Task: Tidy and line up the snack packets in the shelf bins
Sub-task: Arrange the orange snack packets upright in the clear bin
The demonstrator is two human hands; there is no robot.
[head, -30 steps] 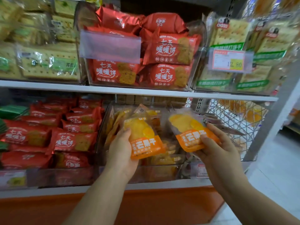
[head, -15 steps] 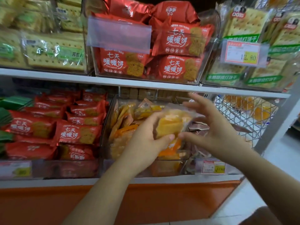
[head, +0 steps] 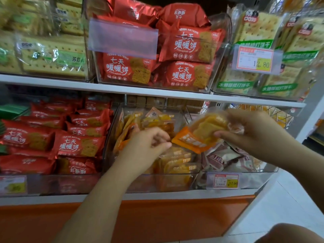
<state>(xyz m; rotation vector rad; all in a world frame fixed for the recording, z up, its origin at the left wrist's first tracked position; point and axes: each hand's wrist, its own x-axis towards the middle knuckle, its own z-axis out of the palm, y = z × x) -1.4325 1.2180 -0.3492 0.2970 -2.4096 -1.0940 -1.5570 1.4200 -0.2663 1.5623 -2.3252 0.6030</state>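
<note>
My right hand point(head: 254, 135) grips a small stack of orange-and-clear mango snack packets point(head: 201, 133), tilted, above the right side of a clear middle bin point(head: 157, 183) on the lower shelf. More of the same packets point(head: 175, 162) lie flat at the bin's front, and several stand on edge at its left point(head: 126, 127). My left hand point(head: 149, 144) hovers over the bin with its fingers curled and nothing seen in it. Its thumb is close to the orange corner of the held packets.
Red biscuit packets point(head: 78, 144) fill the bin to the left, and brown-and-white packets point(head: 228, 158) lie in the bin to the right. The upper shelf point(head: 140, 88) carries red packets point(head: 184, 74), cracker packs and a 12.80 price tag point(head: 254, 59). A wire basket point(head: 280, 116) stands far right.
Each hand first held one mango packet. They were brought together into my left hand, and now my right hand holds them while my left has let go and moved lower left.
</note>
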